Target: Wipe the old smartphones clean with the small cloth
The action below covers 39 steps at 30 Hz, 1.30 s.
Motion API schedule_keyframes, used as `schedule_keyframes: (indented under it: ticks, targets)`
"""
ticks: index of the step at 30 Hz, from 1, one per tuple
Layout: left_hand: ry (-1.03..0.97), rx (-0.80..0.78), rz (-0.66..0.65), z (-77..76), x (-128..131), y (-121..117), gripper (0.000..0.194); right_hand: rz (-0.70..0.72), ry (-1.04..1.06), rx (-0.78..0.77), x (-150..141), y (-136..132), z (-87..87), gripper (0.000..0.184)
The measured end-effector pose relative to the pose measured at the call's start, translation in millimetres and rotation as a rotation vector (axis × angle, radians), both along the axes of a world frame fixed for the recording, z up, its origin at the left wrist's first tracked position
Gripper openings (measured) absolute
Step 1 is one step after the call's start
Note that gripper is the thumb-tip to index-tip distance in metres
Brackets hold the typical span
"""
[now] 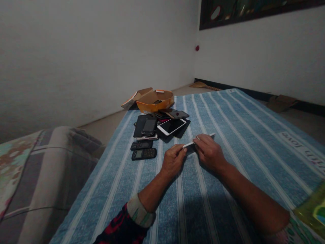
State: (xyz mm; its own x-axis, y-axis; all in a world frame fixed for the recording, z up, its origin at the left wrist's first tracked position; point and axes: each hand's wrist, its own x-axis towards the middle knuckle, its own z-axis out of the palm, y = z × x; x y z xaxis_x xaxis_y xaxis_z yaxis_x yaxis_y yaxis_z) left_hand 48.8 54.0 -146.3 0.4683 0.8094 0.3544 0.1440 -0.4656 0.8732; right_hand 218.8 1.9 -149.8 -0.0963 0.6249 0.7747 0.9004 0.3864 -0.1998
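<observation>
A thin white-edged smartphone [189,145] is held between my two hands above the blue striped cloth, tilted so that mostly its edge shows. My left hand [174,158] is closed on its left end, thumb and fingers pinching it. My right hand [209,152] is closed over its right part, fingers across the top edge. Left of my left hand, two black keypad phones [144,154] lie side by side. Beyond them is a pile of phones, with a white smartphone [172,126] on top and a dark phone [149,126] beside it. The held phone's face is largely hidden.
An orange-yellow open box [155,105] with things inside stands behind the pile, its flap out to the left. The blue striped cloth [162,203] spreads below. A draped grey cover [58,176] is at left, a yellow-green packet [313,208] at right.
</observation>
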Motion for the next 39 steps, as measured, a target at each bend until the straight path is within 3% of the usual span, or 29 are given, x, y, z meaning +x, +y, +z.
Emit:
schedule_keyframes:
  ticks: [4,8,15,18,25,33,39]
  targets:
    - [0.005,0.029,-0.023,-4.5,-0.7,1.1,0.024,0.087,-0.033,-0.009,-20.0,-2.4,2.3,0.029]
    - [-0.024,0.010,-0.035,-7.5,0.1,2.6,0.025,0.082,-0.068,0.006,-23.4,-1.6,0.4,0.030]
    - [-0.001,-0.034,0.014,-10.4,0.0,5.1,0.026,-0.157,-0.033,0.026,18.7,6.3,-3.9,0.024]
    - [0.005,-0.026,0.026,-9.4,-0.2,4.1,0.026,-0.212,-0.026,0.020,16.8,6.4,-4.7,0.025]
    - [-0.035,-0.012,-0.005,-5.1,0.9,1.9,0.026,0.005,-0.091,0.062,-29.1,3.5,-4.7,0.030]
    - [0.012,0.010,0.009,-5.7,-1.1,4.2,0.026,-0.247,0.053,-0.013,27.9,13.2,-6.0,0.027]
    - [0.006,-0.023,0.003,-7.2,-0.9,3.8,0.028,-0.294,0.127,-0.018,40.2,17.9,-10.7,0.034]
